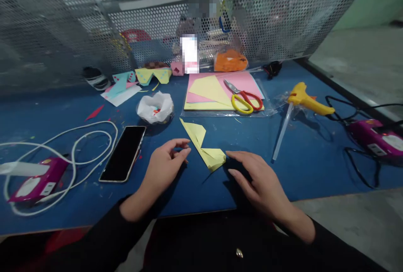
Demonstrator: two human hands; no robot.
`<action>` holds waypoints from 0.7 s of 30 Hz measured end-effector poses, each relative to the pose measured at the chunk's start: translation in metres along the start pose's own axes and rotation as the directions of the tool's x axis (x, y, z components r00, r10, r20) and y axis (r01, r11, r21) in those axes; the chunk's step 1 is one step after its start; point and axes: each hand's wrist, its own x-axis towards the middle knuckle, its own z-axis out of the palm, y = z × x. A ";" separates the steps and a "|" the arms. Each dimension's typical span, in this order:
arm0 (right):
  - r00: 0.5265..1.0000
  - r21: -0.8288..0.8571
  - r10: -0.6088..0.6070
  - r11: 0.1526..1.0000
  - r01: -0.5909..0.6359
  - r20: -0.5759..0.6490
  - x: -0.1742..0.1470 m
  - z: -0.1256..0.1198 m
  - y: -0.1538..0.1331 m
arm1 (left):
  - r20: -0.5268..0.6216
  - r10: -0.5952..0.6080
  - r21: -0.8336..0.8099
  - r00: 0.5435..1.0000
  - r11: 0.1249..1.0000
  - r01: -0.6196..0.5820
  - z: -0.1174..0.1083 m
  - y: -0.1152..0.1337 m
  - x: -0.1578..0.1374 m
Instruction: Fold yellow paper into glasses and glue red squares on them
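A folded yellow paper piece (pixel 201 146) with two flaps lies on the blue table (pixel 189 196) between my hands. To its left is my left hand (pixel 166 163), fingers loosely curved and apart, holding nothing. My right hand (pixel 256 175) is on the other side, thumb and fingers parted, with the fingertips close to the paper's right flap; whether they touch it I cannot tell. Beyond the paper, scissors (pixel 242 98) with one red and one yellow handle rest on a stack of coloured paper sheets (pixel 201 106) in a clear sleeve.
A yellow glue gun (pixel 307 98) with a glue stick lies right, near a purple power strip (pixel 374 137). On the left are a phone (pixel 122 154), a coiled white cable (pixel 75 154) and another purple strip (pixel 40 177). A paper-lined bowl (pixel 155 107) and folded paper pieces (pixel 153 75) stand behind.
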 end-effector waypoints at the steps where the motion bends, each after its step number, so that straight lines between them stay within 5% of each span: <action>1: 1.000 0.005 -0.003 1.000 0.003 0.010 0.002 0.002 0.001 | -0.004 -0.014 0.024 1.000 1.000 0.014 -0.001 -0.001 0.010; 7: 0.999 0.047 -0.033 0.998 0.031 0.043 0.011 0.012 -0.001 | -0.108 -0.052 0.260 0.993 0.962 0.079 0.003 0.003 0.054; 14: 0.986 0.073 -0.119 0.991 0.111 0.115 0.007 0.014 -0.004 | -0.086 -0.012 0.341 0.996 0.939 0.040 0.019 0.017 0.048; 21: 0.995 0.128 -0.091 0.988 0.084 0.049 0.007 0.012 -0.003 | -0.120 -0.020 0.395 0.993 0.916 0.066 0.013 0.013 0.059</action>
